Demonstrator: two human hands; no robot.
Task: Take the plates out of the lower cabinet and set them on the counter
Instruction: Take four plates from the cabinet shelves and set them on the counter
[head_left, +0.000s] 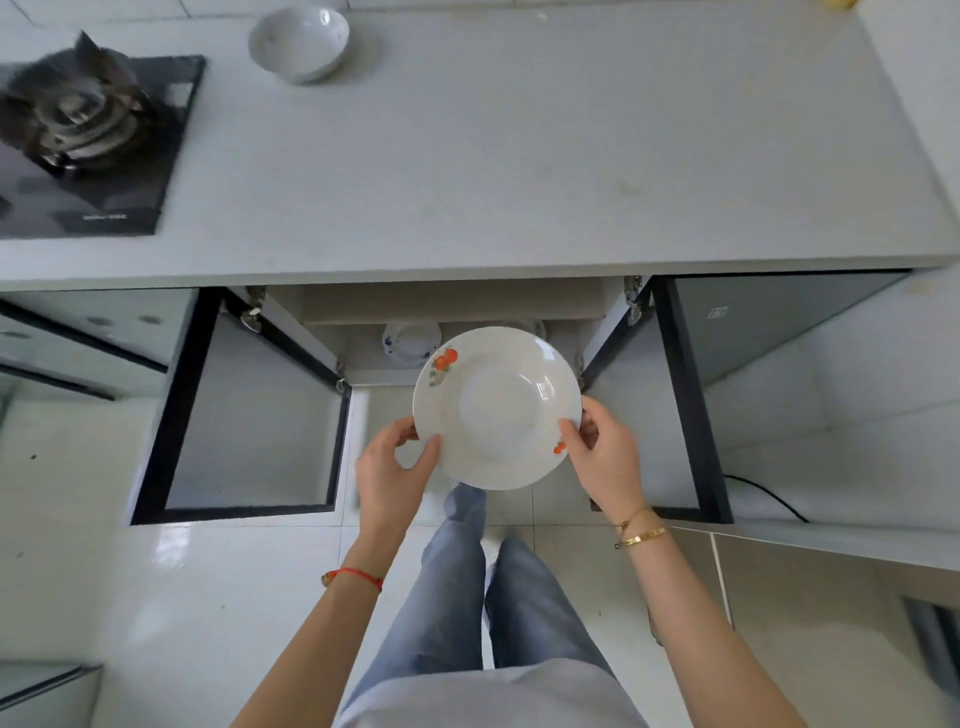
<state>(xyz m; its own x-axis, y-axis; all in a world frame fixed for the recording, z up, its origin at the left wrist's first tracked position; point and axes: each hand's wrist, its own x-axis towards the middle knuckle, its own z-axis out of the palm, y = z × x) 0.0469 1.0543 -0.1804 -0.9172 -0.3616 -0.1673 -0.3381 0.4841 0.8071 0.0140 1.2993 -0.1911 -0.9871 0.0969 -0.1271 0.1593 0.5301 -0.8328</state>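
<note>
A white plate (496, 408) with orange fruit prints is held in the air in front of the open lower cabinet (457, 304), below the counter edge. My left hand (393, 470) grips its left rim with thumb on top. On the right rim, my right hand (605, 452) pinches the plate the same way. Inside the cabinet a smaller white dish with blue marks (410, 343) stands on the shelf, and another plate rim (535, 328) peeks out behind the held plate. The grey counter (519, 171) stretches above.
A white bowl (298, 42) sits at the counter's back left. A black gas hob (78, 150) with its burner is at far left. Both cabinet doors, left (249, 415) and right (660, 405), stand swung out. My legs are on the white tiled floor (182, 597).
</note>
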